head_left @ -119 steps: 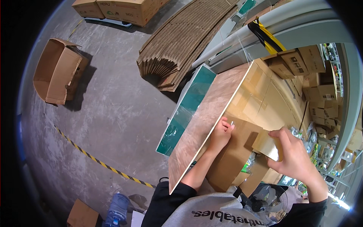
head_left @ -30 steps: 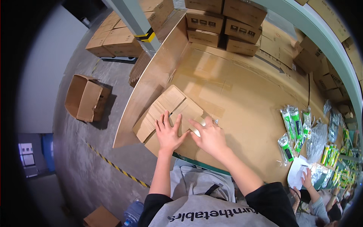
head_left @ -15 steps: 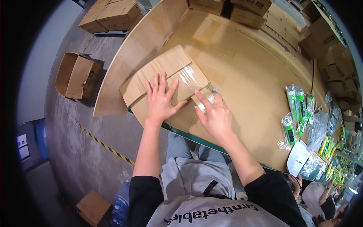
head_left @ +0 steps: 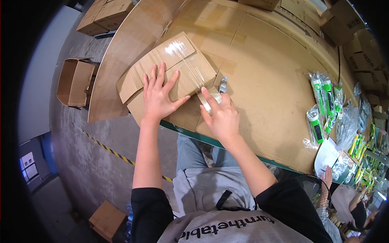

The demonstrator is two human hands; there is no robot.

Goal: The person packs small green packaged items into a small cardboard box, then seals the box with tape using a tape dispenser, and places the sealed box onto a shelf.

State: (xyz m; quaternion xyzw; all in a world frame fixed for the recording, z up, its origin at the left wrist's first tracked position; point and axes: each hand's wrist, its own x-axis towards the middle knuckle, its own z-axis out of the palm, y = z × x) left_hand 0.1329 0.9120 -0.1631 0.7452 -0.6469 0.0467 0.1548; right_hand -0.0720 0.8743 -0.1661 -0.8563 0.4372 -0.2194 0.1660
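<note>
A brown cardboard box (head_left: pixel 184 60) lies at a slant near the left edge of the cardboard-covered worktable (head_left: pixel 271 109). Shiny clear tape runs along its top seam to the right side. My left hand (head_left: pixel 158 95) rests spread and flat on the box top, pressing the flap. In my right hand (head_left: pixel 223 119) is a tape dispenser (head_left: pixel 207 103), held against the box's near right side. Its metal end (head_left: pixel 223 84) sticks out past my fingers. My right palm hides part of the dispenser.
Bagged green-and-white flashlights (head_left: pixel 318 121) and a paper sheet (head_left: pixel 326 156) lie on the right. A curved wooden board (head_left: pixel 117 73) rises along the left. Cartons (head_left: pixel 340 24) stand at the far right; an open box (head_left: pixel 75 83) sits on the floor. A co-worker's hand (head_left: pixel 326 178) is near the paper.
The whole view has shifted a little. My right hand stays at the box's side, with the dispenser's metal end showing more. A co-worker's hand shows more clearly by the paper.
</note>
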